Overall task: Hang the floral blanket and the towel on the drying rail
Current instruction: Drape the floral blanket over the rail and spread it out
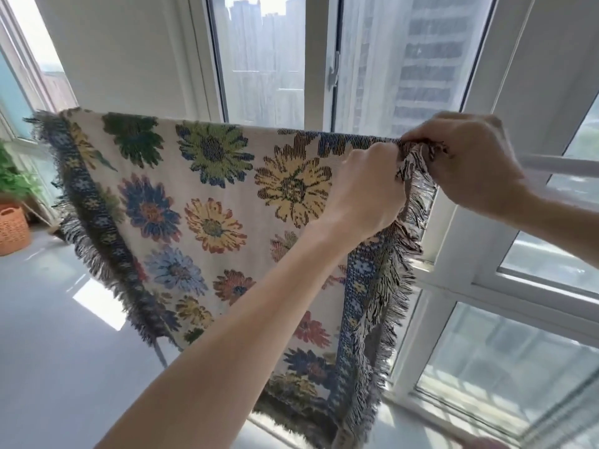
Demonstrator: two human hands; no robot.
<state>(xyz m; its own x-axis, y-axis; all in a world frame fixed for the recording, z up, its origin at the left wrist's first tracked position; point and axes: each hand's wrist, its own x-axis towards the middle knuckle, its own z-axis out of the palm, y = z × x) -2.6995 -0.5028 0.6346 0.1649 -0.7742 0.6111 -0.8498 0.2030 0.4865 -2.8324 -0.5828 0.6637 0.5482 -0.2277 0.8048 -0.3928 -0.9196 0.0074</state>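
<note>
— Over the rail (564, 166), what is hanging?
— The blanket (181, 202) is draping over it, flower side facing the camera, its fringed edges running down both sides. The rail is showing bare only to the right of the blanket.
— Where are the hands working?
— Both are meeting at the blanket's top right corner, right at the rail. The left hand (366, 192) is curling its fingers round the fringed edge just below the rail. The right hand (466, 157) is pinching the same corner from above, thumb and fingers clamping the fabric.
— Are the hands touching?
— They are sitting just beside each other; I cannot tell whether they are meeting.
— And behind the rail?
— A window (262, 59) is showing tall buildings. Far left of the blanket, an orange basket (11, 230) is standing on the floor (48, 335), beneath a green plant (13, 179).
</note>
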